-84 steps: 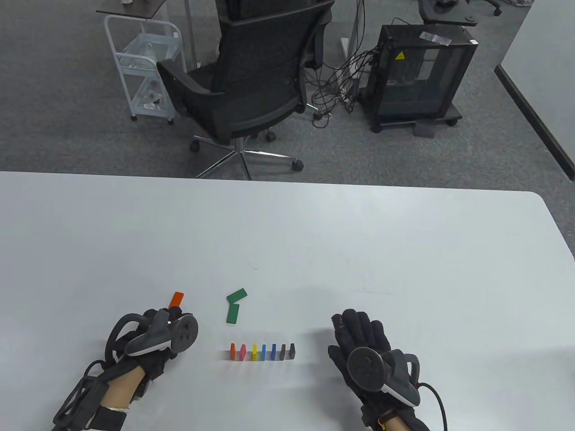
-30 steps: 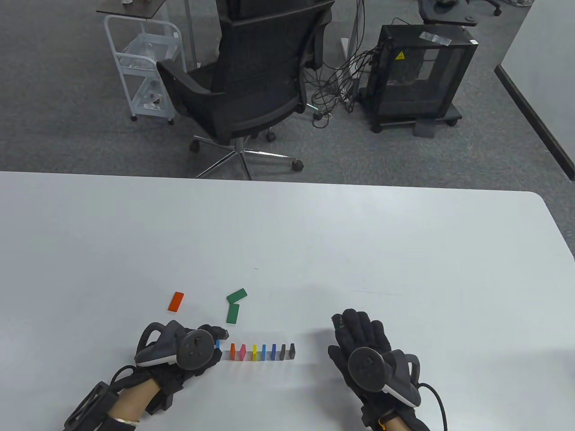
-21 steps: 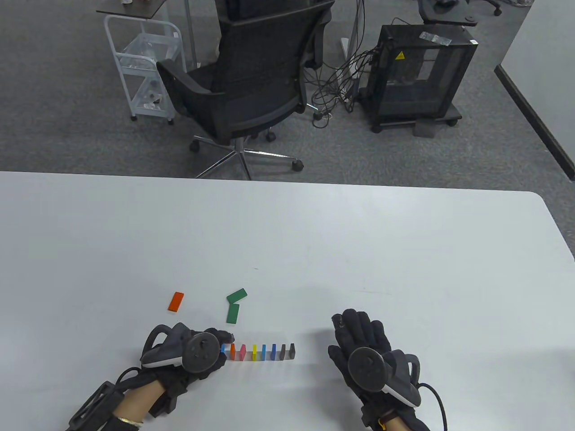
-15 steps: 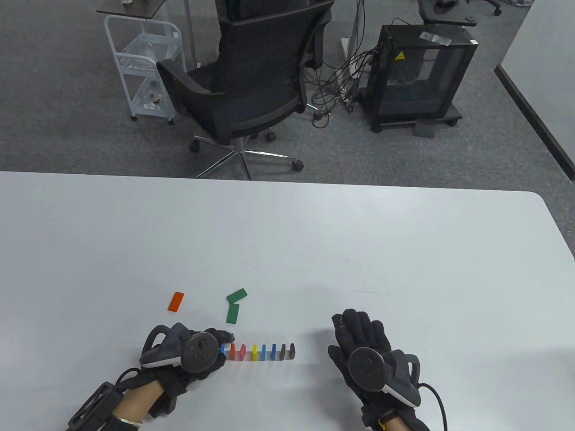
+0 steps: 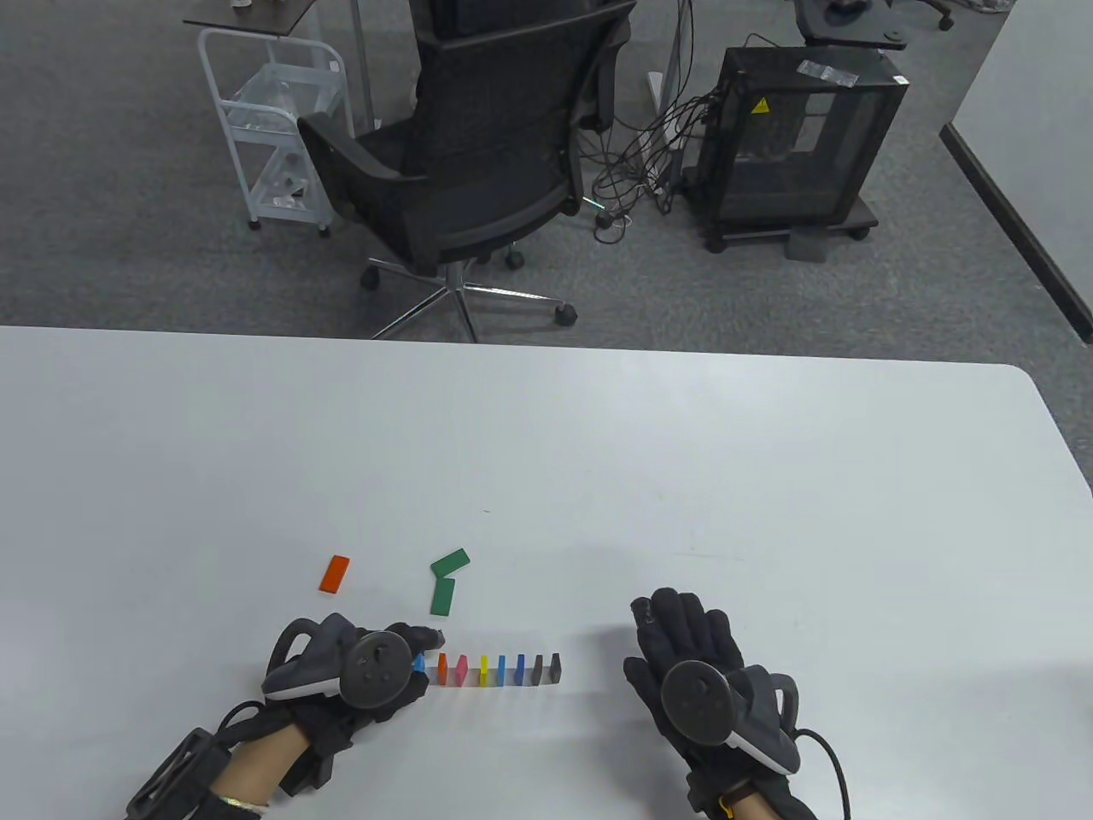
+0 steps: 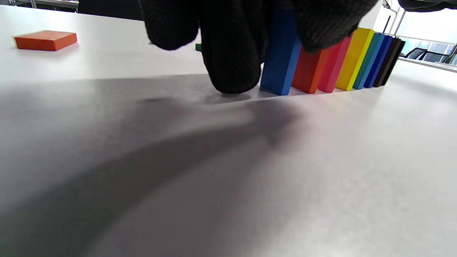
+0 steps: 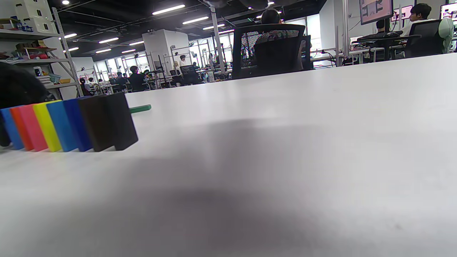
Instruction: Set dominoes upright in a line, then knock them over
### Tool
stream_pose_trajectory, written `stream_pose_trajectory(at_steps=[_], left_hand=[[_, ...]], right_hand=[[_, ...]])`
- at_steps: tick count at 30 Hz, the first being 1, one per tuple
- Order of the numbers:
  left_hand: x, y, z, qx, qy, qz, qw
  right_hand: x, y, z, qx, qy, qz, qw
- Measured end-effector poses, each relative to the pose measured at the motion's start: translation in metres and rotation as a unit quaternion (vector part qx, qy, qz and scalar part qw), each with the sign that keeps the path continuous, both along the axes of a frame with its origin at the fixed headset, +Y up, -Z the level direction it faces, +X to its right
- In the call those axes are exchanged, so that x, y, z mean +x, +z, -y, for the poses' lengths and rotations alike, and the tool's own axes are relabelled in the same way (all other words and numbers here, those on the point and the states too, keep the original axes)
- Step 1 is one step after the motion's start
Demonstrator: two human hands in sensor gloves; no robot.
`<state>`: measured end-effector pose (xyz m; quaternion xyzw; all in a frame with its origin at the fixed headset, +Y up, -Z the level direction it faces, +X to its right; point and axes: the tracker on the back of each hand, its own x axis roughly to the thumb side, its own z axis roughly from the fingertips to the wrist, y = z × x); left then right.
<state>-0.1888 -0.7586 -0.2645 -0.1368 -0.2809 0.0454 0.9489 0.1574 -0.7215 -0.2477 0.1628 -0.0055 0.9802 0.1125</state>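
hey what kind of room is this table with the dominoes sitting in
Most likely an open-plan office or lab. Beyond the white table there is grey carpet with a black office chair, and the right wrist view shows rows of desks, a monitor and ceiling strip lights.

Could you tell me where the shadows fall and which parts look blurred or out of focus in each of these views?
Table view: evenly lit, sharp; soft shadow under the right hand. Left wrist view: a broad dark shadow spreads over the table below the left hand; the blue domino in its grip is crisp, the window behind overexposed. Right wrist view: near tabletop blurred, domino row fairly clear.
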Motion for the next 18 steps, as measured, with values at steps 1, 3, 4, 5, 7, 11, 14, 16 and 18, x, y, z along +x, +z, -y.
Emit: stream_pose_trajectory(at_steps=[1, 3, 4, 5, 7, 11, 14, 16, 18], left_hand=[[0.000, 0.000, -0.001, 0.000, 0.000, -0.001, 1.000], [-0.001, 0.000, -0.003, -0.003, -0.001, 0.001, 1.000], [-0.002, 0.001, -0.005, -0.010, -0.004, 0.002, 1.000], [-0.004, 0.000, -0.009, -0.021, -0.008, 0.003, 1.000], [-0.009, 0.000, -0.015, -0.031, -0.008, -0.001, 0.999], [-0.030, -0.008, -0.030, 0.020, -0.040, -0.059, 0.997], [-0.048, -0.022, -0.031, 0.043, -0.058, -0.101, 0.992], [-0.058, -0.036, -0.026, 0.037, -0.066, -0.128, 0.989], [-0.065, -0.052, -0.020, 0.021, -0.089, -0.159, 0.983]], right_hand=[[0.000, 0.000, 0.000, 0.000, 0.000, 0.000, 1.000], [0.000, 0.000, 0.000, 0.000, 0.000, 0.000, 1.000], [0.000, 0.000, 0.000, 0.000, 0.000, 0.000, 1.000], [0.000, 0.000, 0.000, 0.000, 0.000, 0.000, 1.000], [0.000, 0.000, 0.000, 0.000, 0.000, 0.000, 1.000], [0.000, 0.000, 0.000, -0.001, 0.001, -0.001, 1.000], [-0.001, 0.000, 0.000, -0.002, 0.001, -0.003, 1.000], [-0.002, 0.001, 0.001, -0.003, 0.000, -0.006, 1.000], [-0.003, 0.001, 0.002, -0.004, 0.001, -0.009, 1.000]])
